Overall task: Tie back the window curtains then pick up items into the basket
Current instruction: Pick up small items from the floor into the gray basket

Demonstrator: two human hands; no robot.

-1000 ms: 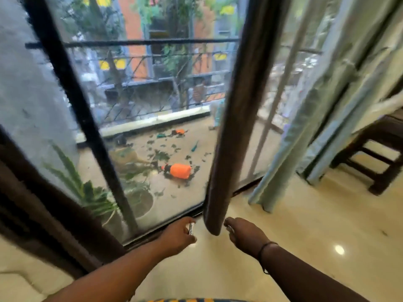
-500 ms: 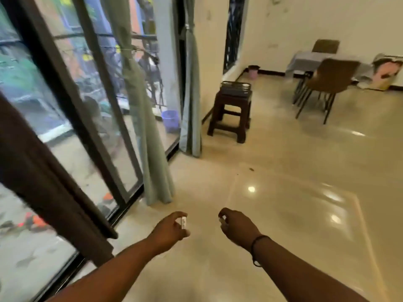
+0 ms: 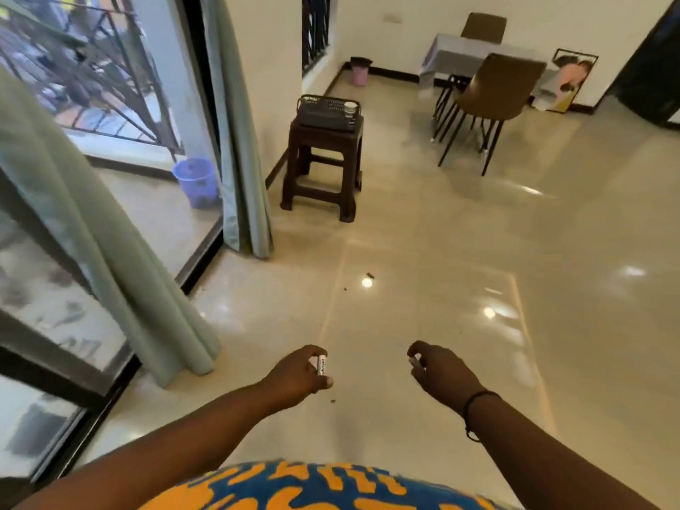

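Left hand (image 3: 298, 377) is curled around a small white tube (image 3: 322, 365). Right hand (image 3: 439, 371) pinches a small white item (image 3: 415, 361), identity unclear.

single head view, looking forward-down across floor (image 3: 423, 252), hands near.

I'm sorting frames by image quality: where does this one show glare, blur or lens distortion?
Head view: bright ceiling-light glare spots on the glossy floor; the near green curtain and the window at the left edge are motion-smeared, and straight lines bow with the wide-angle lens. The basket on the stool is fairly sharp, as is the white tube in the left hand.
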